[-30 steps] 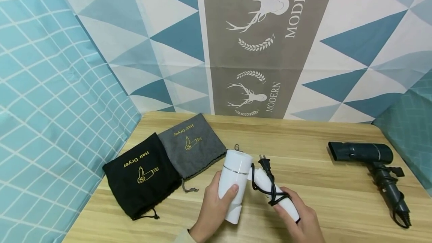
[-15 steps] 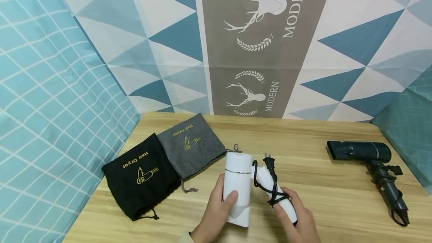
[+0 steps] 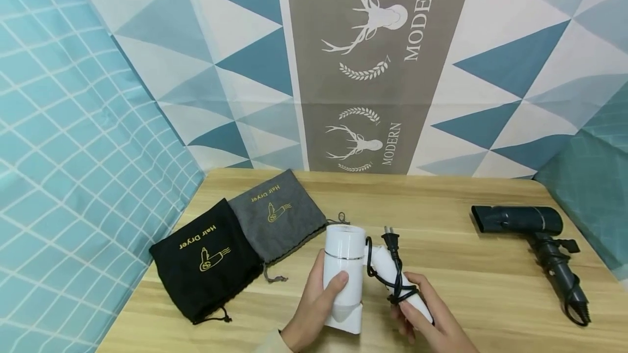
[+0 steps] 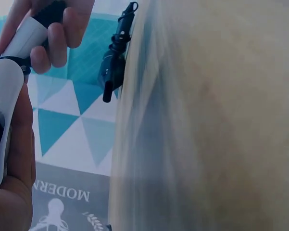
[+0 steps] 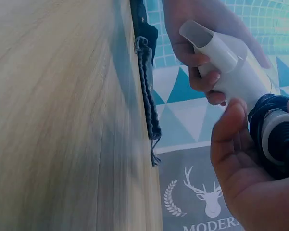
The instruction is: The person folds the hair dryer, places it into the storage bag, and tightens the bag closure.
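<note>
A white hair dryer (image 3: 345, 266) is held above the table in both hands. My left hand (image 3: 312, 305) grips its barrel, with the thumb across the side facing me. The flat nozzle (image 5: 198, 36) points down toward me. My right hand (image 3: 434, 314) holds the end of the handle (image 3: 385, 266), which slants away from the barrel. A black cord (image 3: 401, 286) is wound round the handle, and its two-pin plug (image 3: 391, 239) sticks up beside the barrel. In the right wrist view, my right thumb and fingers curl around the cord-wrapped handle end.
A black drawstring pouch (image 3: 206, 260) and a grey one (image 3: 277, 214), both printed "Hair Dryer", lie at the left of the wooden table (image 3: 432, 195). A dark hair dryer (image 3: 520, 219) with its cord wound round lies at the right. Patterned cloth (image 3: 255, 42) hangs behind.
The white hair dryer's barrel has turned more upright, and its nozzle shows its broad side. Both hands keep their hold. Right-hand fingers now show below the handle. The head view has shifted slightly.
</note>
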`<state>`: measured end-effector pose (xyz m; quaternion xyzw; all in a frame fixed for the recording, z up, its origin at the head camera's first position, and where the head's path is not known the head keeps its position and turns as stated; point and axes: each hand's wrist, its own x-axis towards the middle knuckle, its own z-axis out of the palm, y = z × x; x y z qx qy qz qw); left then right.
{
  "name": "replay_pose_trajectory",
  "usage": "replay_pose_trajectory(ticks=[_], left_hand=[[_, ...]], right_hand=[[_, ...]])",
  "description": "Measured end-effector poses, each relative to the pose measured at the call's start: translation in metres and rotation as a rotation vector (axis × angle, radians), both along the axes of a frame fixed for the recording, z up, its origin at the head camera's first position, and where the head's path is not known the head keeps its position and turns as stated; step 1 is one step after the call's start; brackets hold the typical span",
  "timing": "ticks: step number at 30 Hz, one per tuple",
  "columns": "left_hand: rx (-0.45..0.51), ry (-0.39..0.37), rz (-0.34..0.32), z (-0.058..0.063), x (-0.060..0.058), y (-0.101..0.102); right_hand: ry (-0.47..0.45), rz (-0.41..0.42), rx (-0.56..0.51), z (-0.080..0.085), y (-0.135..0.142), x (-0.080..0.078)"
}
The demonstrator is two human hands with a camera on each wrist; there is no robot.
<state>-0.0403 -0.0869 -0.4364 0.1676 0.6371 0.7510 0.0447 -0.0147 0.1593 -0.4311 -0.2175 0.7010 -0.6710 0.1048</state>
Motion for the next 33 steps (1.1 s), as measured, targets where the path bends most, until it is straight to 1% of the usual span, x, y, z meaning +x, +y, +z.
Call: replay_pose_trajectory(ticks=[2, 3, 6, 8, 11, 17, 18, 20, 21, 24, 25, 30, 33], left_hand=[[0.024, -0.019, -0.075, 0.002, -0.004, -0.001], [0.040, -0.026, -0.114, 0.003, -0.007, -0.002], [0.100, -0.037, -0.216, 0.004, -0.015, -0.003], [0.101, -0.021, -0.229, 0.003, -0.018, -0.003], [0.089, 0.017, -0.188, 0.000, -0.017, 0.001], [0.010, 0.077, -0.001, -0.006, -0.010, 0.015], [-0.003, 0.081, 0.028, -0.007, -0.009, 0.017], [-0.004, 0.085, 0.068, -0.005, -0.007, 0.021], [-0.002, 0.086, 0.083, -0.004, -0.007, 0.023], [0.009, 0.088, 0.110, 0.001, -0.005, 0.027], [0.013, 0.089, 0.113, 0.003, -0.004, 0.028], [0.022, 0.086, 0.119, 0.011, -0.003, 0.034], [0.027, 0.078, 0.124, 0.013, -0.002, 0.038]], right_hand=[[-0.056, 0.074, -0.052, 0.001, 0.003, 0.001], [-0.074, 0.075, -0.049, 0.002, 0.003, 0.002], [-0.137, 0.002, 0.024, 0.007, 0.001, 0.008], [-0.154, -0.062, 0.087, 0.011, -0.002, 0.011], [-0.151, -0.145, 0.145, 0.016, -0.007, 0.015], [-0.147, -0.315, 0.219, 0.018, -0.017, 0.021], [-0.136, -0.340, 0.227, 0.017, -0.019, 0.022], [-0.084, -0.383, 0.234, 0.016, -0.022, 0.024], [-0.042, -0.399, 0.236, 0.015, -0.023, 0.024], [0.065, -0.450, 0.231, 0.013, -0.027, 0.026], [0.082, -0.466, 0.222, 0.013, -0.028, 0.027], [0.074, -0.546, 0.159, 0.013, -0.035, 0.030], [0.113, -0.582, 0.132, 0.012, -0.038, 0.031]])
